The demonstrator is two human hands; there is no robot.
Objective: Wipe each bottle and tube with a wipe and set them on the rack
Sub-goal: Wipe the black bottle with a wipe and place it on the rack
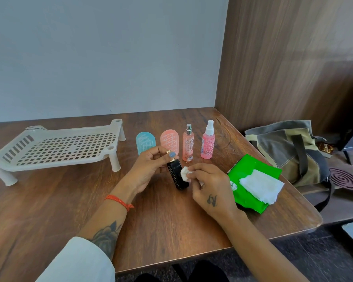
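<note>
My left hand [149, 169] grips a black bottle [176, 177] with a gold cap, tilted above the table's middle. A bunched white wipe [185, 173] is pinched in my right hand [210, 190] and pressed against the bottle's side. Behind them stand a blue tube [145, 143], a pink tube [169, 141], a slim pink spray bottle [188, 146] with a silver cap and a pink spray bottle [207, 142] with a white nozzle. The white slotted rack [55, 147] stands bare at the left.
A green wipe pack [251, 178] with a loose white wipe [261, 185] on top lies right of my hands. Off the table's right edge sit a grey-green bag [287, 149] and a purple coil [343, 178]. A wall rises behind the table.
</note>
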